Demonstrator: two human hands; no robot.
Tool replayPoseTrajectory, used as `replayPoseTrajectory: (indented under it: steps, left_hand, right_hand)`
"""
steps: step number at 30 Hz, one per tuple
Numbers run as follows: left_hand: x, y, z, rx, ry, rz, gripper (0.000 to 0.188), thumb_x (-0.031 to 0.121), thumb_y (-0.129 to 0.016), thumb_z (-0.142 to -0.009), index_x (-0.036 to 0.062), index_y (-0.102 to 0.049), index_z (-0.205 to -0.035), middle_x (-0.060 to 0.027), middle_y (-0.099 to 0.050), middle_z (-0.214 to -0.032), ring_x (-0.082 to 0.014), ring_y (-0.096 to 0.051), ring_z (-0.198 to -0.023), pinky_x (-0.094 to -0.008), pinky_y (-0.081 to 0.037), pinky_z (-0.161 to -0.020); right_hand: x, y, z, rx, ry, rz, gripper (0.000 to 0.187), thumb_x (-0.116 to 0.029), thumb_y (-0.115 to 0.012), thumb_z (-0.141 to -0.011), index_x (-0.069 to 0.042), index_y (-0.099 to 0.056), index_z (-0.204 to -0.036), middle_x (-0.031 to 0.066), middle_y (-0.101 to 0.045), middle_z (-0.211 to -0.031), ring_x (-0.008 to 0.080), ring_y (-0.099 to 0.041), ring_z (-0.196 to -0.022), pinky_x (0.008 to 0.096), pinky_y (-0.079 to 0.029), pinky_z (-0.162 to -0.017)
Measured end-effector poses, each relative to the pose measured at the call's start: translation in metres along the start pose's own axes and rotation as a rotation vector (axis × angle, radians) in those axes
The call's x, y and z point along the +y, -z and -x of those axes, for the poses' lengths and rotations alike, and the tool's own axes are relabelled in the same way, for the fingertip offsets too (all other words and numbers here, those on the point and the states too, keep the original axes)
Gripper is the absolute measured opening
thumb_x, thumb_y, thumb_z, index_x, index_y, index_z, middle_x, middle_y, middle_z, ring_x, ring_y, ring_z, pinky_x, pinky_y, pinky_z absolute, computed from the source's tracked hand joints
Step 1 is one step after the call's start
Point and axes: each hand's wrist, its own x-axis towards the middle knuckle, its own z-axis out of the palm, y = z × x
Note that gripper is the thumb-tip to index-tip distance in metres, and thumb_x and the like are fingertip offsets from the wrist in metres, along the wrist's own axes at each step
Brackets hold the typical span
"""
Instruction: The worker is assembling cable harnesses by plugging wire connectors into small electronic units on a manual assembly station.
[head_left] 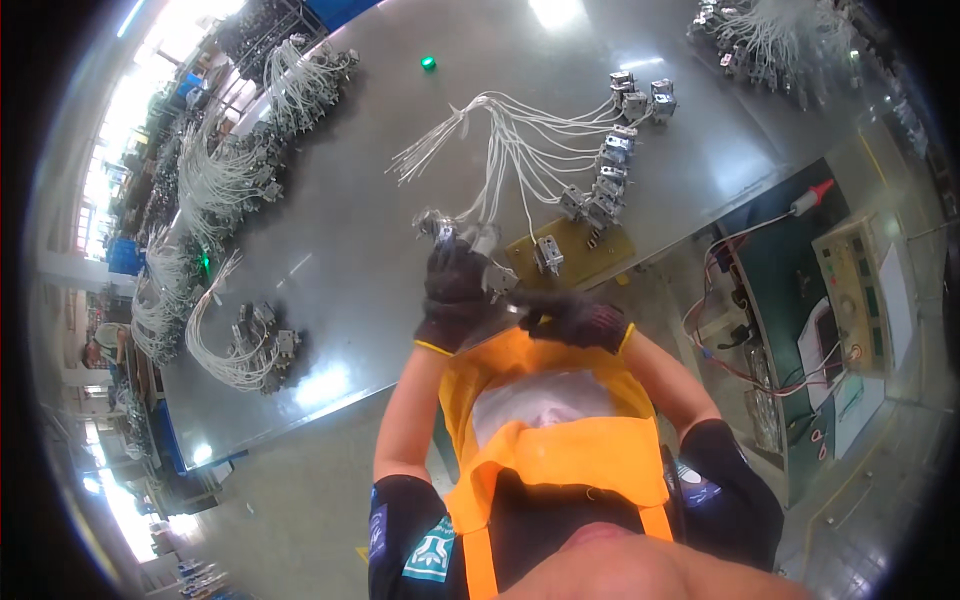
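My left hand (455, 290), in a dark glove, is closed around small metal parts with white wires at the table's near edge. Some metal pieces (435, 224) show just beyond its fingers. A boxy metal part (500, 280) sits between my two hands. My right hand (578, 322), also gloved, is closed, with a small shiny tip beside its fingers; what it holds is too small to name. A tied bundle of white wires (490, 130) runs right to a row of metal parts (612, 175). Another wired metal part (548, 254) lies on a brownish-yellow plate (590, 256).
More wired bundles (215, 185) line the table's left side, and a curved one (240, 350) lies near left. Another heap (785, 45) is at the far right. A green round object (428, 63) sits far back. At right stands a beige instrument box (850, 290) with a red-tipped lead (812, 197).
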Motion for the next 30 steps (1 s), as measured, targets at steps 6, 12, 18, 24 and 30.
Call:
replayPoseTrajectory:
  steps: [6, 12, 18, 24, 30]
  left_hand:
    - [-0.015, -0.001, -0.014, 0.087, 0.035, 0.083, 0.038, 0.009, -0.054, -0.081, 0.0036, -0.056, -0.119, -0.0213, -0.058, -0.110, -0.0406, -0.056, -0.100, -0.0475, -0.046, -0.090]
    - [0.044, -0.080, -0.025, 0.123, 0.019, 0.330, 0.042, 0.018, -0.061, -0.085, 0.0037, -0.052, -0.124, -0.0206, -0.058, -0.114, -0.0381, -0.058, -0.107, -0.0436, -0.046, -0.094]
    - [0.028, -0.079, 0.009, 0.084, 0.494, 0.628, 0.053, 0.012, -0.078, -0.079, 0.0034, -0.049, -0.122, -0.0092, -0.061, -0.101, -0.0188, -0.062, -0.090, -0.0327, -0.050, -0.084]
    - [0.038, -0.081, -0.003, 0.193, 0.226, 0.396, 0.053, 0.019, -0.077, -0.083, 0.0032, -0.048, -0.124, -0.0103, -0.062, -0.096, -0.0192, -0.061, -0.086, -0.0324, -0.050, -0.081]
    - [0.065, -0.100, -0.021, 0.283, 0.311, 0.363, 0.053, 0.031, -0.076, -0.083, 0.0032, -0.049, -0.118, -0.0223, -0.060, -0.099, -0.0421, -0.060, -0.090, -0.0468, -0.049, -0.076]
  right_hand:
    - [0.028, 0.032, -0.006, 0.194, 0.106, -0.342, 0.042, -0.014, -0.068, -0.088, -0.007, -0.062, -0.129, 0.0128, -0.061, -0.130, 0.0183, -0.062, -0.114, 0.0345, -0.056, -0.086]
    - [0.036, 0.020, -0.021, 0.435, 0.188, -0.320, 0.043, -0.009, -0.064, -0.088, -0.007, -0.060, -0.131, 0.0117, -0.065, -0.125, 0.0157, -0.063, -0.107, 0.0316, -0.051, -0.091]
    - [0.032, 0.053, -0.016, 0.569, 0.160, -0.207, 0.038, -0.019, -0.067, -0.085, -0.004, -0.066, -0.120, 0.0062, -0.070, -0.102, 0.0123, -0.061, -0.091, 0.0292, -0.050, -0.083]
    - [0.036, 0.054, -0.010, 0.518, 0.188, -0.303, 0.036, -0.021, -0.066, -0.090, -0.004, -0.066, -0.121, 0.0048, -0.070, -0.100, 0.0111, -0.061, -0.087, 0.0267, -0.049, -0.079]
    - [0.027, 0.054, -0.004, 0.366, 0.063, -0.312, 0.036, -0.027, -0.064, -0.093, -0.007, -0.066, -0.123, 0.0070, -0.071, -0.099, 0.0159, -0.064, -0.082, 0.0303, -0.051, -0.077]
